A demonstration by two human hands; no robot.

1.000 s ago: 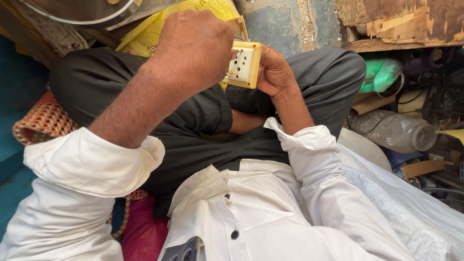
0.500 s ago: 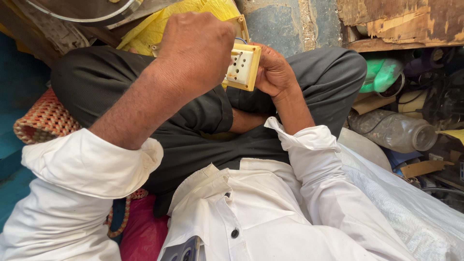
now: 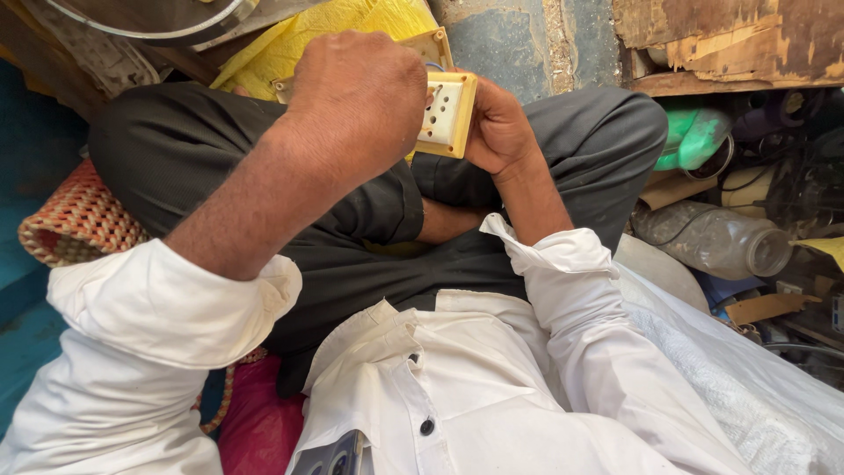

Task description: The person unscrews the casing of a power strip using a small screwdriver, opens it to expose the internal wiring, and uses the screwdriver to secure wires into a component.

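Socket plate (image 3: pixel 447 113), cream plastic and square with round holes, sits clamped in the right hand (image 3: pixel 498 127). Left hand (image 3: pixel 359 101) covers its edge, fingers curled together. Clear plastic bottle (image 3: pixel 712 239) lies nearby.

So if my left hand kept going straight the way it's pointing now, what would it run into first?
Probably the cream plastic socket plate that the right hand holds; the left hand already covers its near edge, though contact is hidden.

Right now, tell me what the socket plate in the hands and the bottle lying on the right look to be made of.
Socket plate: looks like hard moulded plastic, cream and yellowed, with a smooth matte face and clean-edged pin holes. The right hand grips it; the left hand covers its other side.
Bottle: probably thin clear plastic, see-through, dusty and dull.
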